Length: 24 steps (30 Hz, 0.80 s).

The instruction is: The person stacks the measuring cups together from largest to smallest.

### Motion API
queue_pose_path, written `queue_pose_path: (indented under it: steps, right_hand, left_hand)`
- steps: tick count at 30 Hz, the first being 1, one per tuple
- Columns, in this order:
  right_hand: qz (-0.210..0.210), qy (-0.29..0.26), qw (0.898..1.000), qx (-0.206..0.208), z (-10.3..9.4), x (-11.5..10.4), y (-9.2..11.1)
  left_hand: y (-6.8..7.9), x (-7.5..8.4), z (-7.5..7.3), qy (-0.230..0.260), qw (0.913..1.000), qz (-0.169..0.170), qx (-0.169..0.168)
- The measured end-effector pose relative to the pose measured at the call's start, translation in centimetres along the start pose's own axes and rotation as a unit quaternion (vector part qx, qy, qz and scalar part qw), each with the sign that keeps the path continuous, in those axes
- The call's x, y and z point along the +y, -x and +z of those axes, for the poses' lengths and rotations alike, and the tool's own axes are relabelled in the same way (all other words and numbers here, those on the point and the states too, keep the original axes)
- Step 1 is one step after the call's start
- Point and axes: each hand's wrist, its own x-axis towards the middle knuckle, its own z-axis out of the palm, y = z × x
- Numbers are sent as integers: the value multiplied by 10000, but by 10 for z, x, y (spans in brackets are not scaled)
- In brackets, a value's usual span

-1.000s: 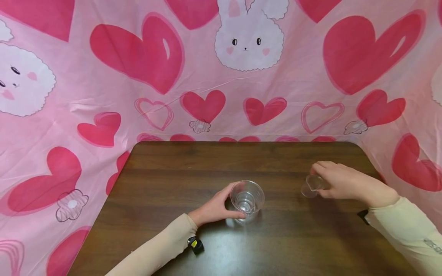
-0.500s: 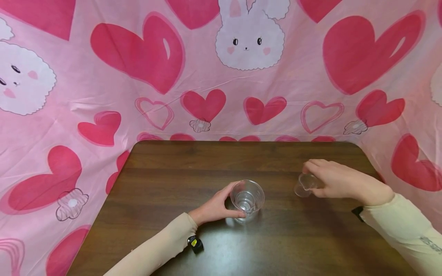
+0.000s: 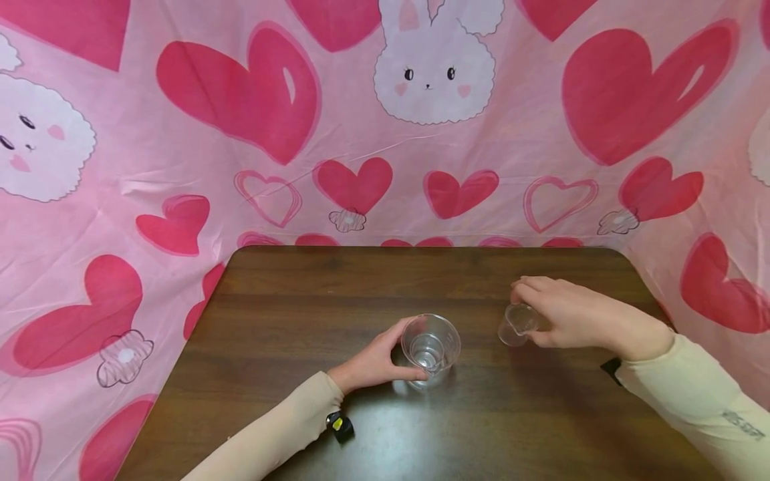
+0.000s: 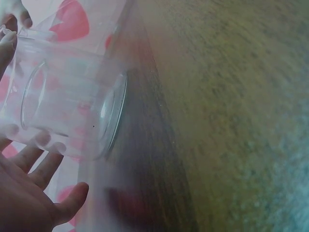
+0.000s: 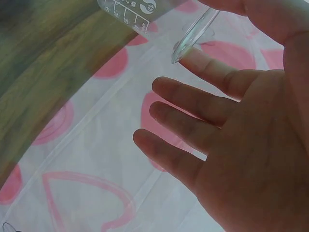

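Observation:
My left hand (image 3: pixel 375 361) curls round a large clear beaker (image 3: pixel 444 364) standing on the table, thumb on the near side. An inner ring in it looks like the surface of a clear liquid. In the left wrist view the fingers lie along the wall of this beaker (image 4: pixel 72 106). My right hand (image 3: pixel 580 317) pinches a smaller clear beaker (image 3: pixel 512 332) by its rim, to the right of the large one and apart from it. White scale marks show on the small beaker (image 5: pixel 130 14) in the right wrist view; three fingers there extend free of it.
Both beakers are over a dark wood-grain table (image 3: pixel 289 300). A pink cloth (image 3: pixel 355 140) with hearts and rabbits hangs behind and at both sides. A small black object (image 3: pixel 341 427) sits at the left cuff.
My right hand has moved left with the small beaker, bringing it closer to the large one. My left hand and the large beaker have stayed in place.

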Motion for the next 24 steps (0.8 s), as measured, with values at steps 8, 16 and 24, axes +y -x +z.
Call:
queue_pose_path:
  steps: [8, 16, 24]
  right_hand:
    - [-76, 48, 10000, 39, -4, -7, -7]
    - [-154, 86, 9998, 100, -12, -14, -16]
    - [-355, 6, 9992, 200, -15, -27, -30]
  left_hand:
    - [0, 0, 0, -27, 10000, 15, -14]
    - [-2, 2, 0, -6, 10000, 4, -76]
    - [0, -3, 0, -119, 9999, 41, 8]
